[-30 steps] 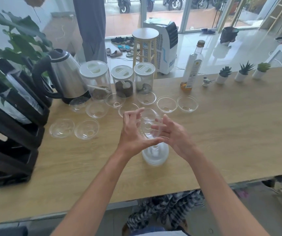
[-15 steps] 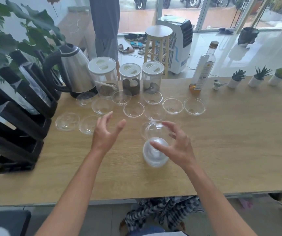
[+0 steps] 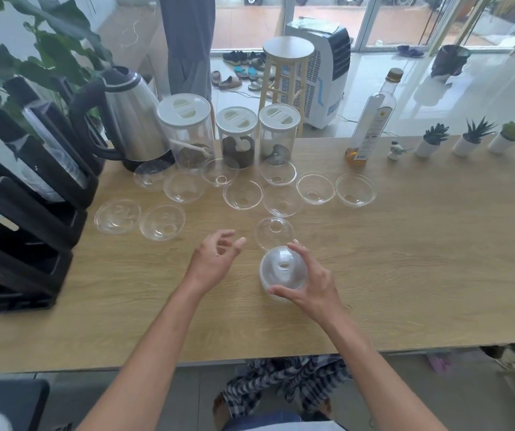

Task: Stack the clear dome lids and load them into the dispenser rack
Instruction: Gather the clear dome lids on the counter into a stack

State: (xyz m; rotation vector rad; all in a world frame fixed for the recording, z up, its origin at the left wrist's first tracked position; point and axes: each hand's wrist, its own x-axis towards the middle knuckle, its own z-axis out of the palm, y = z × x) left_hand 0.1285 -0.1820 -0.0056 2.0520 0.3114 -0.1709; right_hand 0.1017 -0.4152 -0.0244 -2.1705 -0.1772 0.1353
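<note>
Right hand fingers clamped on lid stack; left hand beside stack, fingers apart. Light, slippery, flimsy: hold by rims.

Bright daylight from glass doors, floor glare, edges bowed, slight blur

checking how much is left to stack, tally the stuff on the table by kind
loose dome lids: 11
lid stack: 1
dispenser rack: 1
canisters: 3
kettle: 1
bottle: 1
potted plants: 3
figurine: 1
total: 22
</note>
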